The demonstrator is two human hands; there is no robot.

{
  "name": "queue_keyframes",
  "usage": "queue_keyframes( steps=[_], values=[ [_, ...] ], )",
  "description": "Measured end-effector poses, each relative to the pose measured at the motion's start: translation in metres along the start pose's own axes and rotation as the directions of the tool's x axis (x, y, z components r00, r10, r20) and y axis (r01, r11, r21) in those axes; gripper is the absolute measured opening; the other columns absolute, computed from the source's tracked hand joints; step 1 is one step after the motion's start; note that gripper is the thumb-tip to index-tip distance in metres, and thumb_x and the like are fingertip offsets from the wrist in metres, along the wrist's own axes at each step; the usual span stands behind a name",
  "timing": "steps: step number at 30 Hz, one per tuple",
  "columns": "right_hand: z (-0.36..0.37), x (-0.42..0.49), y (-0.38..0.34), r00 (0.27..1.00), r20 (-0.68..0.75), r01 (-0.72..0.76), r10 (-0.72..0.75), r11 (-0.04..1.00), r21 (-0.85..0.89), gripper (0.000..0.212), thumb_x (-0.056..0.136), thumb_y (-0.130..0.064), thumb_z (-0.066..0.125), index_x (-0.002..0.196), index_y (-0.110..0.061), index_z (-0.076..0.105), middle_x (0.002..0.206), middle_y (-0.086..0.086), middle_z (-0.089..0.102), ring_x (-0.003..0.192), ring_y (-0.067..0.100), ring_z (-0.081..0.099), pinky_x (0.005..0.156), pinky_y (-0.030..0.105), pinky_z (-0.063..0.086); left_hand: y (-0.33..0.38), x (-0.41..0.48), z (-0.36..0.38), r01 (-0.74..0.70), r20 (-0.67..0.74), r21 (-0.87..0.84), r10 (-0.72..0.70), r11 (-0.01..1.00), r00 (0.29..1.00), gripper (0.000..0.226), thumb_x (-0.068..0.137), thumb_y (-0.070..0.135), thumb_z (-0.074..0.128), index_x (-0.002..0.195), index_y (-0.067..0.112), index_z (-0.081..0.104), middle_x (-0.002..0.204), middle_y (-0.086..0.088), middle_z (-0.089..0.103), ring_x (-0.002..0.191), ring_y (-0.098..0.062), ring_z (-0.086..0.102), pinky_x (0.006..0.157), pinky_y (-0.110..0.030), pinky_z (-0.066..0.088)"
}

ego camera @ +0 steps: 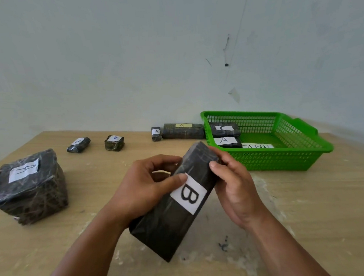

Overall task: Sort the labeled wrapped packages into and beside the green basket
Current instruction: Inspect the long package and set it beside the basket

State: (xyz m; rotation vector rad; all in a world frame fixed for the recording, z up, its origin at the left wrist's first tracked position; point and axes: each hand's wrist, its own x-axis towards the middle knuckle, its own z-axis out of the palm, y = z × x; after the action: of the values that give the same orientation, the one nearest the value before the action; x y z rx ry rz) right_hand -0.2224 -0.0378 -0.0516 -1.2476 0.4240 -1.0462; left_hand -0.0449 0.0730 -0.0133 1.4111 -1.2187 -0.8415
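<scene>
A long black wrapped package [172, 222] with a white "B" label is held tilted above the table, near its middle. My left hand [149, 183] grips its left side, thumb on the label's edge. My right hand [233, 183] grips its right side near the upper end. The green basket [286, 158] stands at the back right and holds two black packages, one labeled "A" [227, 142] and one behind it [224, 128], plus a white paper. Just left of the basket lie a long "A" package [182, 131] and a small "A" package [156, 133].
On the wooden table [310, 204], a large black wrapped block [29, 187] with a white label sits at the left. Two small packages lie at the back: one labeled "B" [78, 144], one labeled "A" [114, 143]. A grey wall rises right behind the table.
</scene>
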Motion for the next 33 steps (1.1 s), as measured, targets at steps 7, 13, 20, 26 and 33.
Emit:
queue_keyframes(
  steps=[7,13,20,26,33],
  values=[
    [-0.007,-0.001,0.006,1.0,0.007,-0.004,0.004,0.999,-0.046,0.057,0.084,-0.014,0.077,0.138,-0.021,0.062,0.128,0.025,0.066,0.12,0.034,0.068,0.108,0.048,0.053,-0.018,0.009,-0.005,-0.103,-0.179,0.309,0.164,0.946,0.97,0.031,0.094,0.014,0.072,0.117,0.035,0.073,0.1,0.015,0.077,0.095,-0.001,0.073,0.075,-0.019,0.061],
    [0.001,-0.008,0.002,0.994,0.086,0.083,-0.069,0.983,-0.163,0.046,0.088,-0.006,0.08,0.132,-0.012,0.067,0.121,0.01,0.076,0.115,0.024,0.072,0.096,0.031,0.058,-0.034,0.015,0.003,-0.254,-0.265,0.588,0.479,0.768,0.837,0.036,0.097,0.013,0.067,0.13,0.025,0.07,0.114,0.007,0.057,0.105,-0.011,0.058,0.08,-0.012,0.044],
    [0.008,-0.005,0.014,0.967,0.095,0.255,-0.237,0.872,-0.417,0.052,0.086,-0.013,0.082,0.135,-0.025,0.067,0.124,0.004,0.07,0.116,0.014,0.068,0.094,0.023,0.057,-0.034,0.013,0.011,-0.242,-0.363,0.568,0.503,0.787,0.785,0.038,0.092,0.026,0.073,0.13,0.034,0.069,0.109,0.006,0.052,0.103,-0.004,0.054,0.084,-0.021,0.047],
    [0.005,-0.002,0.022,0.961,0.058,0.255,-0.269,0.792,-0.555,0.049,0.088,-0.015,0.083,0.133,-0.027,0.07,0.125,-0.005,0.065,0.115,0.014,0.067,0.078,0.021,0.06,-0.027,0.004,0.028,-0.207,-0.282,0.266,0.281,0.942,0.917,0.073,0.08,0.061,0.065,0.146,0.031,0.054,0.126,0.011,0.047,0.117,-0.001,0.058,0.097,-0.018,0.051],
    [0.005,-0.006,0.026,0.981,0.138,0.181,-0.136,0.894,-0.41,0.051,0.092,-0.007,0.075,0.14,-0.019,0.064,0.136,0.005,0.059,0.117,0.024,0.07,0.088,0.04,0.064,-0.026,0.003,0.032,-0.215,-0.353,0.192,0.272,0.957,0.895,0.046,0.092,0.024,0.074,0.135,0.028,0.059,0.133,0.013,0.062,0.11,0.003,0.066,0.094,-0.02,0.058]
  ],
)
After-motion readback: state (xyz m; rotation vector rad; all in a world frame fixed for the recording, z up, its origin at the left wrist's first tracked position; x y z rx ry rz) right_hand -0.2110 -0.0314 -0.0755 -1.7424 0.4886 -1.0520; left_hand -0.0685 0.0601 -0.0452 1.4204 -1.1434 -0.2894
